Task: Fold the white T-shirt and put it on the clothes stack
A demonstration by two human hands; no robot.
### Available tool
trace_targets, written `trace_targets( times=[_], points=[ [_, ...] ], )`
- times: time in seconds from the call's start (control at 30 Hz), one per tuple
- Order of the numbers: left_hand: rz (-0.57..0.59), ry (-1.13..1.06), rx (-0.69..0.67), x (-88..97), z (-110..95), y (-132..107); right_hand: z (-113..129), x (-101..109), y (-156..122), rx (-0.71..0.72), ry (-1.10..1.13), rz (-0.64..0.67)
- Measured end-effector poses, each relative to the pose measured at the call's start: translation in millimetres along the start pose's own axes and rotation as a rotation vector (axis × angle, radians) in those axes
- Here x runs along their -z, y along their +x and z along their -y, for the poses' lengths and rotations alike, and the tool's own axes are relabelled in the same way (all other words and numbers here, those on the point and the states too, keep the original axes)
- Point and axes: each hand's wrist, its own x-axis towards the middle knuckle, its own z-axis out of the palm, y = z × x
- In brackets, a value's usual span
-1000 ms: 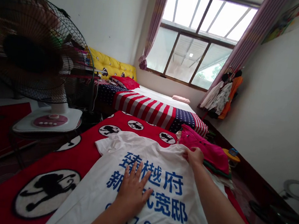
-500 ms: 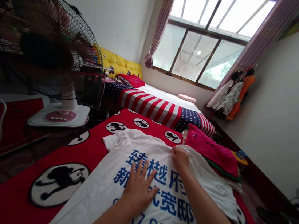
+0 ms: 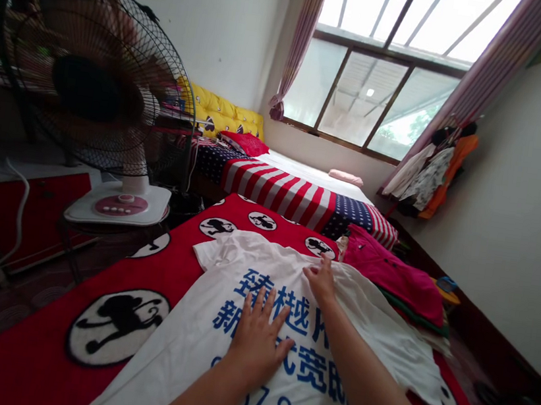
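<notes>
A white T-shirt (image 3: 260, 281) with large blue characters and the digits 8888 lies spread on a red cover (image 3: 155, 280) printed with black monkeys in white circles. My left hand (image 3: 256, 343) rests flat on the printed front, fingers apart. My right hand (image 3: 321, 280) lies on the cloth near the shirt's upper edge, by a fold, with no clear grip. The shirt's right side drapes out toward the lower right. Its lower part runs out of view.
A pile of folded pink and green clothes (image 3: 393, 278) lies right of the shirt. A standing fan (image 3: 86, 88) with a white base is at the left. Behind is a bed with a stars-and-stripes cover (image 3: 277, 187). Hanging clothes (image 3: 428, 173) line the right wall.
My right hand has moved left across the shirt from its right edge. The shirt's right side now lies spread out to the lower right. My left hand stays flat on the print.
</notes>
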Motion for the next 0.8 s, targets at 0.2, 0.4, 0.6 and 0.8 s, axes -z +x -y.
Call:
trace_targets(
  times=[0.2,0.4,0.6,0.8],
  points=[
    [0.012,0.013,-0.010,3.8,-2,-1,-5,14,-107,0.305,-0.027,0.096],
    [-0.010,0.074,-0.019,0.2,2,1,-89,68,-190,0.130,-0.351,0.343],
    [0.017,0.154,-0.023,0.1,3,5,-68,91,-208,-0.176,-0.521,0.263],
    [0.078,0.236,-0.053,9.3,0,2,1,71,-245,0.317,-0.215,0.405]
  ],
)
